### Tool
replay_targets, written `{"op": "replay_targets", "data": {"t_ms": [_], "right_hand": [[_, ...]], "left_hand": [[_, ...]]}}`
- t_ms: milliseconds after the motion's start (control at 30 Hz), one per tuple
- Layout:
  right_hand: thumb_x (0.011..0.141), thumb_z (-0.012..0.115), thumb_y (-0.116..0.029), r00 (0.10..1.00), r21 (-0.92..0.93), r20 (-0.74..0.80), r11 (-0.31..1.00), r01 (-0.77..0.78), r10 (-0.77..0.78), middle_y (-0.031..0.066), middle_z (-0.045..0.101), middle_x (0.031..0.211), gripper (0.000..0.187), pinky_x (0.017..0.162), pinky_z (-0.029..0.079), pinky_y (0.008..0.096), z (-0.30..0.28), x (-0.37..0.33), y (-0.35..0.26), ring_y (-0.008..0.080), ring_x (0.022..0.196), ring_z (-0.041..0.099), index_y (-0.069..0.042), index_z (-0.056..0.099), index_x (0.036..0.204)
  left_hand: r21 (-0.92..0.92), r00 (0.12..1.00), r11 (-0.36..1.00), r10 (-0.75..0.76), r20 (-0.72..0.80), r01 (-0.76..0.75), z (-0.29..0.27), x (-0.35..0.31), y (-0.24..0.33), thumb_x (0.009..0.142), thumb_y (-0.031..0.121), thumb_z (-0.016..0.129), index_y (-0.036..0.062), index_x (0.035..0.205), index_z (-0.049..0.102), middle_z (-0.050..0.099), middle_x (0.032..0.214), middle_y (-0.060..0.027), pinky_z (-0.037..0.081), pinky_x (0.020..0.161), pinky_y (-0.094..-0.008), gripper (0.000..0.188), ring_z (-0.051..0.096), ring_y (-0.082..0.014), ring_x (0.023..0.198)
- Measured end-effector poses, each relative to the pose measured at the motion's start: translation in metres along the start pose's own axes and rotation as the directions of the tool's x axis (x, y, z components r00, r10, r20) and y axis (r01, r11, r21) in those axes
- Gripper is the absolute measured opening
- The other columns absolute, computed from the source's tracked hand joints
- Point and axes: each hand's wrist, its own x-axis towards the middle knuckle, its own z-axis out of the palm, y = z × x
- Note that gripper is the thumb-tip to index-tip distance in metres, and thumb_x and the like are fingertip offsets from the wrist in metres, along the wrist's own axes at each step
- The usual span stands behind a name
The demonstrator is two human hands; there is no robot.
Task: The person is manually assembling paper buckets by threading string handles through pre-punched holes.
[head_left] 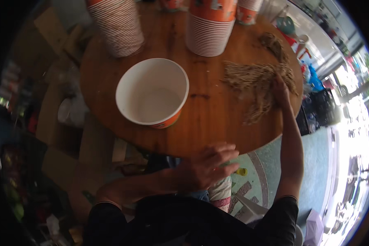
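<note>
Black shirt (168,221): filling the lower edge.
Round wooden table (209,119): spreading out ahead.
Nested paper-tub stacks (209,37): standing along the far side.
White-lined paper tub (151,92): standing mouth-up, left of centre.
Tan noodles (256,78): lying loosely at the table's right.
Left hand (207,168): hovering by the near edge, fingers spreading loosely.
Right hand (281,92): touching the noodles; blur is hiding the fingertips, so whether they are gripping I cannot tell.

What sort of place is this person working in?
Perhaps a small eatery or food shop: stacked paper tubs, tan strands resembling dried noodles, and a round wooden table.
</note>
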Motion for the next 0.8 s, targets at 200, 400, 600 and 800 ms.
{"op": "replay_targets", "data": {"t_ms": [200,400,600,800], "right_hand": [[0.101,0.060,-0.019,0.993,-0.192,-0.098,0.980,0.050,-0.070,0.0209,0.073,0.097,0.022,0.082,0.055,0.0436,-0.023,0.060,0.014,0.0332,0.095,0.072,-0.007,0.074,0.113],[0.107,0.061,-0.024,0.983,0.568,-0.094,0.819,-0.079,0.160,0.0003,0.068,0.082,0.024,0.063,0.048,0.0236,-0.049,-0.014,-0.177,0.0063,0.068,0.058,-0.004,0.073,0.115],[0.104,0.062,-0.020,0.937,0.679,0.268,0.646,-0.348,0.223,-0.0088,0.050,0.068,0.018,0.044,0.026,0.0209,-0.054,-0.117,-0.281,0.0000,0.052,0.039,-0.007,0.072,0.112],[0.103,0.069,-0.019,0.885,0.662,0.429,0.604,-0.444,0.182,-0.0092,0.057,0.071,0.017,0.050,0.032,0.0187,-0.019,-0.180,-0.365,-0.0017,0.060,0.046,-0.003,0.075,0.107]], "left_hand": [[0.444,0.988,0.883,-0.120,-0.094,0.150,-0.143,-0.054,-0.012,0.078,0.004,0.085,0.0016,0.125,0.065,0.066,0.131,-0.0172,0.053,0.107,-0.0505,0.051,0.063,-0.0386,0.124],[0.614,0.934,0.713,-0.333,-0.127,0.337,-0.198,-0.060,-0.054,0.073,-0.006,0.085,0.0055,0.130,0.062,0.051,0.156,-0.0124,0.047,0.113,-0.0468,0.063,0.048,-0.0358,0.145],[0.499,0.980,0.860,-0.174,0.093,0.105,-0.206,-0.050,-0.085,0.079,-0.004,0.081,0.0048,0.103,0.073,0.070,0.125,-0.0102,0.052,0.107,-0.0466,0.027,0.062,-0.0328,0.127],[0.311,0.957,0.905,-0.286,-0.058,0.289,-0.169,-0.038,-0.047,0.083,0.004,0.082,0.0046,0.097,0.071,0.074,0.086,-0.0112,0.055,0.074,-0.0415,0.018,0.072,-0.0307,0.084]]}}
